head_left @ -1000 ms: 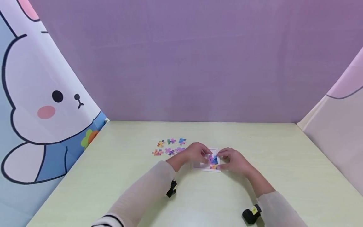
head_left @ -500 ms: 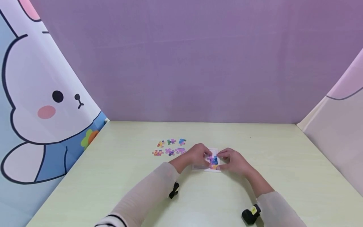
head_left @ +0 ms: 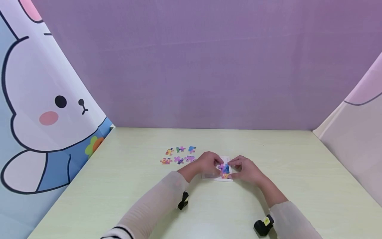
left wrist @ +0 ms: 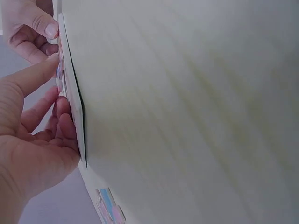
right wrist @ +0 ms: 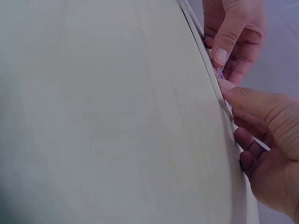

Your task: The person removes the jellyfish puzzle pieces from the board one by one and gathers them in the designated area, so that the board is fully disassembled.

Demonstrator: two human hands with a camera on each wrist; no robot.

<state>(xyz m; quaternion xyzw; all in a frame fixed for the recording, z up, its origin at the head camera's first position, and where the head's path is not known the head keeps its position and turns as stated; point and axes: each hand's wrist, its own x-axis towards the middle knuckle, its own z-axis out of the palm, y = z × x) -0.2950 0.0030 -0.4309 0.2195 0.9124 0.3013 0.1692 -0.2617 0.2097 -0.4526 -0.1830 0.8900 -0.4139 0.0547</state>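
Observation:
A small white puzzle tray lies on the table with a few joined pieces inside, among them a blue one and a yellow-orange one. My left hand reaches over the tray's left part. Its thumb and forefinger pinch a pink-purple puzzle piece beside the blue one. At the tray's right edge, my right hand holds the border, thumb near and forefinger far. Both wrist views see the tray edge-on, so the pieces are mostly hidden by fingers.
Several loose puzzle pieces lie in two rows left of the tray, behind the left forearm. The pale table ends at a purple backdrop. A black wrist camera hangs beneath the right sleeve.
My left hand has shifted slightly to the right and down, with its sleeve following. The pinched piece sits against the blue one. My right hand stays almost still at the tray's edge.

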